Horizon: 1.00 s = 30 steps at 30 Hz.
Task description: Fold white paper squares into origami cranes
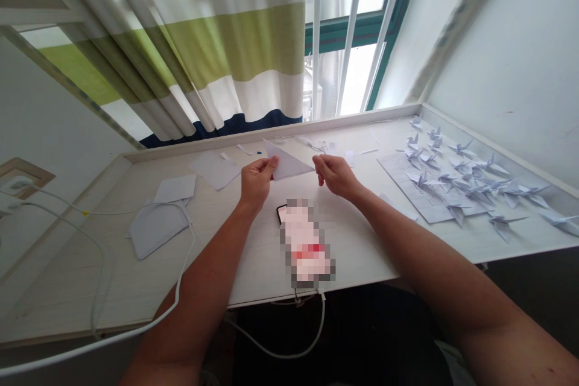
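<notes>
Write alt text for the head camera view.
A person's left hand and right hand hold a folded white paper above a desk. Nearer lies a phone; folded paper birds cluster at right, loose sheets at left.

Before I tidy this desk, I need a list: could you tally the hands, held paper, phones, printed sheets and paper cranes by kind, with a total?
Hands: 2, left hand and right hand
Held folded paper: 1
Phone: 1
Printed sheet: 1 visible
Total: 5, leaving out the paper cranes, which overlap too much to count surely
</notes>
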Motion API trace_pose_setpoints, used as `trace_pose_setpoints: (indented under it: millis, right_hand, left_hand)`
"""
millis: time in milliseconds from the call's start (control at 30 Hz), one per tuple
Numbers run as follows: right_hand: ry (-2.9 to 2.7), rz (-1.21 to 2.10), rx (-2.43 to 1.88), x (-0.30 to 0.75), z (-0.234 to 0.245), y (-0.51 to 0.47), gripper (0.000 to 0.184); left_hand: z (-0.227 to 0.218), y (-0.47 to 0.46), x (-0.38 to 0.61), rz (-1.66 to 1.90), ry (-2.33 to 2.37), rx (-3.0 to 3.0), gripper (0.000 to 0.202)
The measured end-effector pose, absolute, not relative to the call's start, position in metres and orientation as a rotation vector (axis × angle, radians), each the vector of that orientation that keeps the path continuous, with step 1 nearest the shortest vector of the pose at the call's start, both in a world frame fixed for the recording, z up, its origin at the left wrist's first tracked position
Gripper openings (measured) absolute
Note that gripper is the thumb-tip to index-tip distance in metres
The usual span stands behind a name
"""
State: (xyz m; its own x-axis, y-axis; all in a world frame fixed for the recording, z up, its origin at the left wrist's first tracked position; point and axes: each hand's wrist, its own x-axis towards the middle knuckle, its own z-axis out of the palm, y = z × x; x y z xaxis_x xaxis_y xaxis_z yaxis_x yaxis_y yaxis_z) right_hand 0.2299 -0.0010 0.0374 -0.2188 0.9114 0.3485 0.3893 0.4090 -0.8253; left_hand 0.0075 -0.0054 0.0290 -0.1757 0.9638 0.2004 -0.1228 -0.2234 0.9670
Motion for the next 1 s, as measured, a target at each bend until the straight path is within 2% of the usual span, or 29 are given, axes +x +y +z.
trace_pose_setpoints:
  millis: [133,267,367,467,600,767,867,1000]
  right_hand:
    - [-1.538,0.773,-1.084,0.235,0.037,0.005,0.063]
    - [-1.585,0.906,-0.93,0.233,0.038,0.003,0.058]
    - [-1.66,1.061,-0.815,0.23,0.04,-0.003,0.045]
    - [-1.692,1.018,-0.77,0.228,0.043,-0.009,0.024]
    - [-1.81,0.804,-0.71,0.226,0.049,-0.016,0.041]
    - [-1.861,0.657,-0.669,0.221,0.051,-0.018,0.014]
    - [-1.809,0.627,-0.704,0.22,0.053,-0.017,0.016]
    - [-1.707,0.7,-0.746,0.221,0.053,-0.017,0.024]
  left_hand:
    - [0.035,-0.007,0.008,1.617,1.103,1.091,0.048]
    - [0.037,-0.008,0.009,1.622,1.098,1.053,0.05]
    - [0.037,-0.008,0.008,1.598,1.087,1.021,0.05]
    - [0.038,-0.008,0.007,1.536,1.072,0.972,0.048]
    - [0.041,-0.009,0.007,1.46,1.04,0.926,0.046]
    - [0.044,-0.017,0.007,1.168,1.022,1.018,0.046]
    - [0.042,-0.017,0.007,1.023,1.161,1.134,0.057]
    - [0.04,-0.016,0.008,1.338,1.301,1.324,0.073]
